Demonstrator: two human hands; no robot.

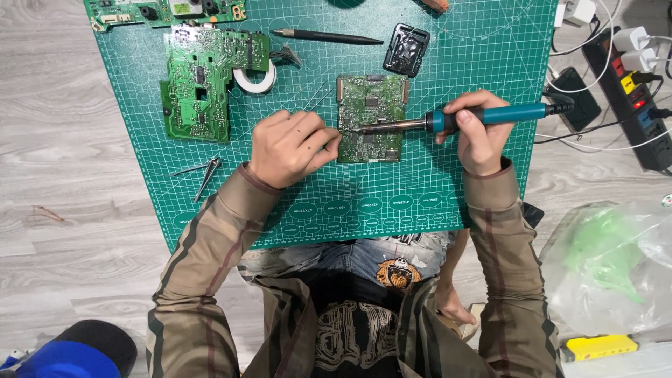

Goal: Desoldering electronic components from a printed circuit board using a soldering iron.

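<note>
A person soldered a small green circuit board [372, 118] on a green cutting mat [420, 189].
The right hand [476, 136] gripped a teal soldering iron [462, 119]; the left hand [290, 148], fingers curled, steadied the board. A clear plastic bag [616, 269] lay on grey wood flooring [70, 210].

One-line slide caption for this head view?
Right hand holds teal-handled soldering iron to small green circuit board; left hand steadies its edge.

Bright, even light falls from overhead, leaving only soft, short shadows on the green gridded cutting mat [420, 189]. Focus is sharp at centre; edges bow slightly, perhaps from a wide lens. The clear crinkled plastic bag [616, 266] shows mild glare.
</note>
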